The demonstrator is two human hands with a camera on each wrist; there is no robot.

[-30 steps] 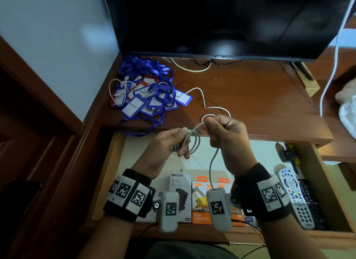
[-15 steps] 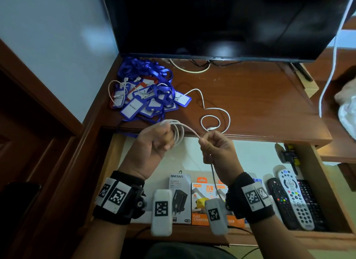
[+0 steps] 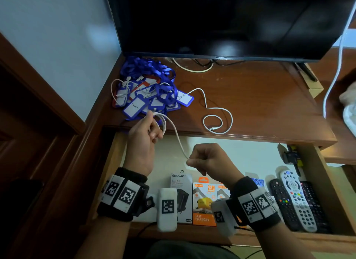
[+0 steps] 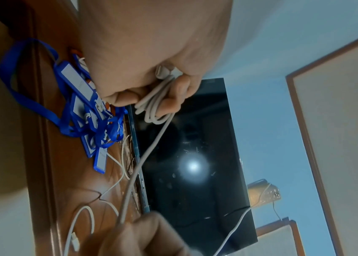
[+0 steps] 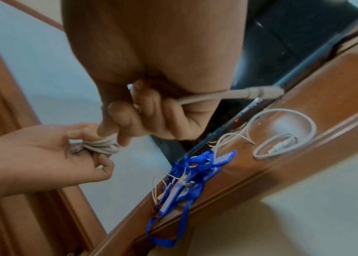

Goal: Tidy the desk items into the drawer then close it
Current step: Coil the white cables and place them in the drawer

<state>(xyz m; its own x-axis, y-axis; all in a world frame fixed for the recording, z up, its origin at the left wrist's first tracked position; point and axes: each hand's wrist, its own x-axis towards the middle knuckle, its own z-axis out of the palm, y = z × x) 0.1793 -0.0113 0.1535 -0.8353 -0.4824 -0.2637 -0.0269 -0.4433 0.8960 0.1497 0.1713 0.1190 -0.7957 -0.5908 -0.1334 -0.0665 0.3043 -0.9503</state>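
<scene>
Dark television screen point(image 3: 221, 21) at the desk's back, pale blue wall point(image 3: 57, 37) left — white cloth point(image 3: 349, 108) far right

My head camera looks forward and down from above the open drawer point(image 3: 250, 158), with the tabletop point(image 3: 260, 96) at twelve o'clock and the screen point(image 3: 221, 21) beyond it. My left wrist camera sits very near my left hand point(image 4: 151, 57) and looks along it from below, so the tabletop point(image 4: 68, 173) runs up the frame's left side. My right wrist camera is just as close under my right hand point(image 5: 151, 60), tilted, facing eleven o'clock across to my left hand point(image 5: 31, 152). All three views share the lanyard pile point(image 3: 148, 89) point(image 4: 81, 110) point(image 5: 193, 171), the loose cable loop point(image 3: 217, 121) point(image 5: 283, 135) and the screen.
</scene>
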